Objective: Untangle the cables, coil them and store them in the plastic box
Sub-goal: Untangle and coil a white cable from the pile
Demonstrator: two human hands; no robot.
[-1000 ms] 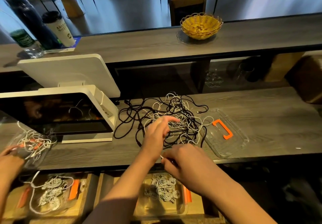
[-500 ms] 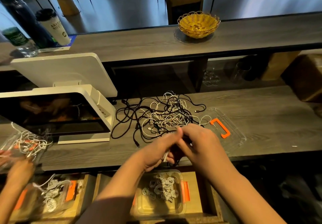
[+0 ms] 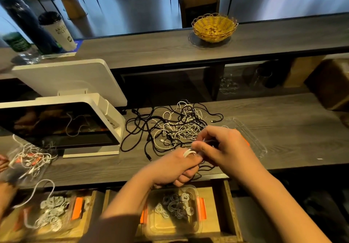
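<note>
White cable (image 3: 188,152) was looped over the left hand (image 3: 175,169), its grip curled round it; the right hand (image 3: 224,148) pinched the strand beside it. The tangle (image 3: 175,129) lay just beyond the grip, the plastic box (image 3: 196,222) below — a trailing end could snag there and drag the coil loose.

Tangled cables (image 3: 179,127), coils in box (image 3: 173,207)

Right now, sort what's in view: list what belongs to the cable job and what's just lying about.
Part of the job:
- tangled cables on the counter
- white cable held by left hand and right hand
- plastic box with coiled cables, in the drawer
- clear lid

Lying about:
- wicker basket
- paper cup
- screen terminal
</note>
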